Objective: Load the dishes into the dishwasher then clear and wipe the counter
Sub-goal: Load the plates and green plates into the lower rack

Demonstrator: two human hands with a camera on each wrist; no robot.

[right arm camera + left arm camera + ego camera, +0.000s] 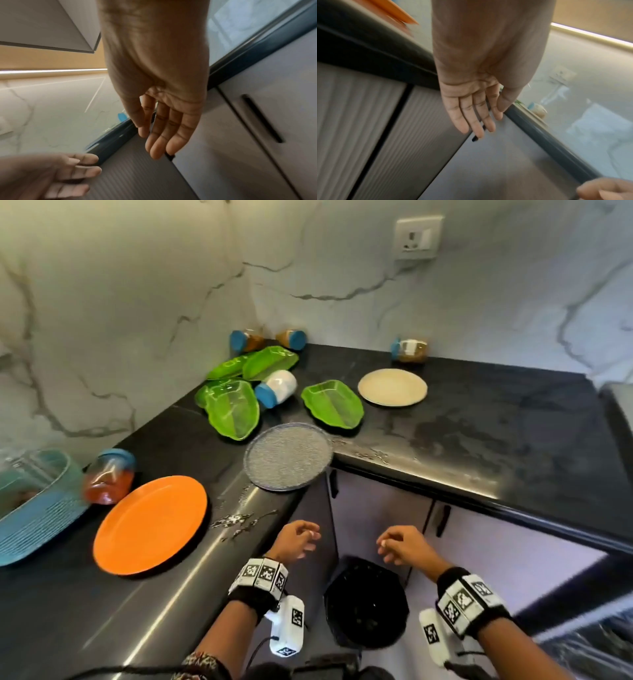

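Observation:
Both hands hang empty in front of the cabinet corner below the black L-shaped counter point(479, 419). My left hand point(301, 537) point(476, 119) has relaxed, nearly straight fingers. My right hand point(394, 544) point(161, 129) is likewise loose and holds nothing. On the counter lie an orange plate point(150, 525), a grey speckled plate point(287, 460) overhanging the inner corner, a beige plate point(392, 387) and several green leaf-shaped dishes point(332, 404) point(233, 409) point(270, 362). No dishwasher shows in any view.
Blue-lidded jars lie tipped over: one white point(275, 388), one orange-filled point(109, 477), others near the back wall point(246, 340) point(293, 338) point(409, 350). A blue basket point(34, 508) sits at left. A black bin point(366, 604) stands on the floor. Crumbs point(236, 520) dot the edge.

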